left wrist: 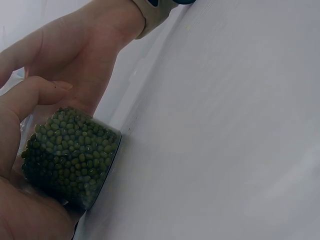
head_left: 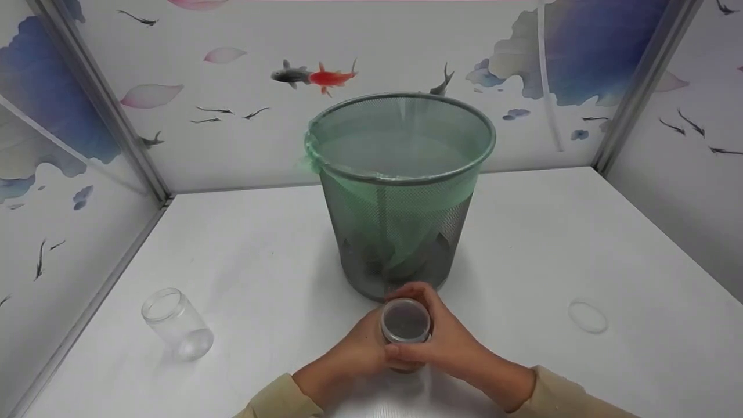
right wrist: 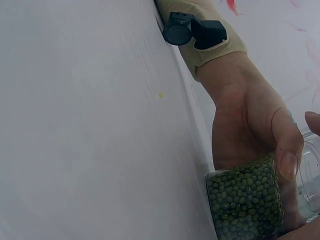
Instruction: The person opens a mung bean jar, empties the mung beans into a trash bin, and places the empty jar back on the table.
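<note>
Between both hands stands a clear jar (head_left: 406,320) partly filled with green mung beans (left wrist: 70,155). My left hand (head_left: 361,343) holds the jar from the left, and its thumb lies along the near side in the right wrist view. My right hand (head_left: 450,331) grips it from the right, fingers round the far side near the rim and thumb across the front. The jar is upright, its base on or just above the table. In the right wrist view the beans (right wrist: 245,200) fill the lower part. Whether a lid covers the top, I cannot tell.
Right behind the hands stands a mesh wastebasket (head_left: 400,232) with a green liner. An empty clear jar (head_left: 177,325) is on the table (head_left: 249,255) at left. A clear ring-like lid (head_left: 588,316) lies at right. Printed panels (head_left: 232,145) enclose the back and sides.
</note>
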`<state>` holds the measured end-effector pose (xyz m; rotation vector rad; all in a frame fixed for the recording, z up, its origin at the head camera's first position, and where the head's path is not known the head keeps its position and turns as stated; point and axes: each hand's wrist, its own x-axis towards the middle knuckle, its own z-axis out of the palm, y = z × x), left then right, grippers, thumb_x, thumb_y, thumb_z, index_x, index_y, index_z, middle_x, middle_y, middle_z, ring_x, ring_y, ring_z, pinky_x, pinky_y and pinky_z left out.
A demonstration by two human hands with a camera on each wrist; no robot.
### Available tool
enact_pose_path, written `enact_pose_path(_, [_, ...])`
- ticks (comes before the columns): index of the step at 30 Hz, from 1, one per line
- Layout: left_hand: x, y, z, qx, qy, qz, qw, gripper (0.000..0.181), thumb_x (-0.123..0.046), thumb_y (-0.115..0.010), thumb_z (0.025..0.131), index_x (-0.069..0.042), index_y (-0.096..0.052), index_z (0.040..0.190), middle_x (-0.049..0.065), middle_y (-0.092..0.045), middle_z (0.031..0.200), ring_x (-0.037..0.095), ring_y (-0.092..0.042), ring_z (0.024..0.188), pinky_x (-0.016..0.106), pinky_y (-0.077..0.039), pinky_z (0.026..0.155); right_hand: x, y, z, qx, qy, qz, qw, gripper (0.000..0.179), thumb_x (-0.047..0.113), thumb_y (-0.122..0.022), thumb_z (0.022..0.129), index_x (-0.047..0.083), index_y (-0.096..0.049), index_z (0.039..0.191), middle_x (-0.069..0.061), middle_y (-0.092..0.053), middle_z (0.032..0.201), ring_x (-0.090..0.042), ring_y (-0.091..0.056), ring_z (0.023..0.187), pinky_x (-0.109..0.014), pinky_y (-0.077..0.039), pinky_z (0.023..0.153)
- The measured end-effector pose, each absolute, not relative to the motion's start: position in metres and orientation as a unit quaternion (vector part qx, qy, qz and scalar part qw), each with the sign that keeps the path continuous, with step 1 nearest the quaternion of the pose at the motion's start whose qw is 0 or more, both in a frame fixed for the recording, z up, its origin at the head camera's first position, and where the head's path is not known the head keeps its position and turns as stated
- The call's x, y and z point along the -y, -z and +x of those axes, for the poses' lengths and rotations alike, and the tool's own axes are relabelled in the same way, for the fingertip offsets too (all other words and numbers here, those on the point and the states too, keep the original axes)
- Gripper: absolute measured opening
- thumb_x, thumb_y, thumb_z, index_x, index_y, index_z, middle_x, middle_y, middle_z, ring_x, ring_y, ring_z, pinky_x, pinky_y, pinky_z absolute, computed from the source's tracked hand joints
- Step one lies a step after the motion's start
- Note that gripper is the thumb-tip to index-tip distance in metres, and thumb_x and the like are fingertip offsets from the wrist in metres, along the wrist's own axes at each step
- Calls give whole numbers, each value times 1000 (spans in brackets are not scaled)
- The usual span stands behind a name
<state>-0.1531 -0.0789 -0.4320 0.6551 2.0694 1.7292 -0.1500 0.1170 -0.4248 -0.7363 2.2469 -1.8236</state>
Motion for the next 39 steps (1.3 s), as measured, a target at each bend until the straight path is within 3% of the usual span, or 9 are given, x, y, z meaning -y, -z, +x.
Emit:
enact_pose_path(9, [79,433,-154,-726,-620,229,189,78,-12,-90,86,-19,-52,153,-3,-59,143,16,-55,131,37,-44,112,-117,425,-151,-747,616,-238,76,69,24,-93,82,8,-47,132,-13,-59,147,-25,-53,136,-28,-39,112])
enact_pose_path(21, [79,434,-154,-732,-616,226,186,80,-13,-91,84,-19,-52,154,-3,-59,142,16,-55,130,37,-45,112,-116,424,-150,-748,615,-236,78,68,24,-93,82,9,-49,132,-13,-59,147,-25,-53,136,-29,-39,112])
enact_pose_path(30, [78,435,-154,-742,-607,225,175,77,-16,-91,82,-17,-54,150,-4,-60,139,16,-56,128,37,-44,112,-116,424,-149,-756,603,-240,84,65,26,-91,85,12,-57,139,-13,-58,146,-26,-53,133,-52,-37,113])
enact_pose_path(39, [78,435,-153,-742,-603,233,175,77,-17,-91,82,-18,-54,150,-5,-60,139,15,-56,127,34,-45,111,-117,423,-149,-753,604,-243,94,68,27,-90,87,8,-55,143,-12,-57,148,-26,-52,135,-54,-36,114])
